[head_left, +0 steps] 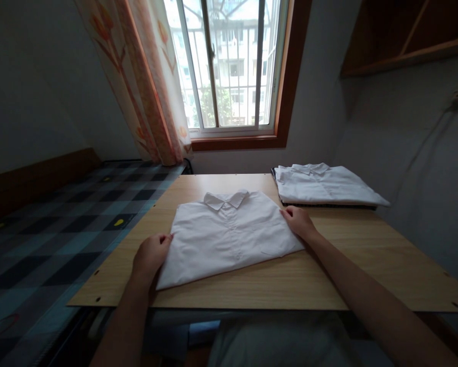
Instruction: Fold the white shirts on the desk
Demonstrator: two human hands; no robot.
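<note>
Hands (151,255) (298,222) in apparent pinch on shirt (231,232)

Space over the white shirt (229,237) is open from above. Its left edge is obstructed by the left hand (150,255), its right edge by the right hand (298,221). A bare strip of wooden board (248,290) fronts it, bounded by both forearms. The folded stack (324,186) blocks the far right; only a narrow gap separates it from the shirt.
</note>
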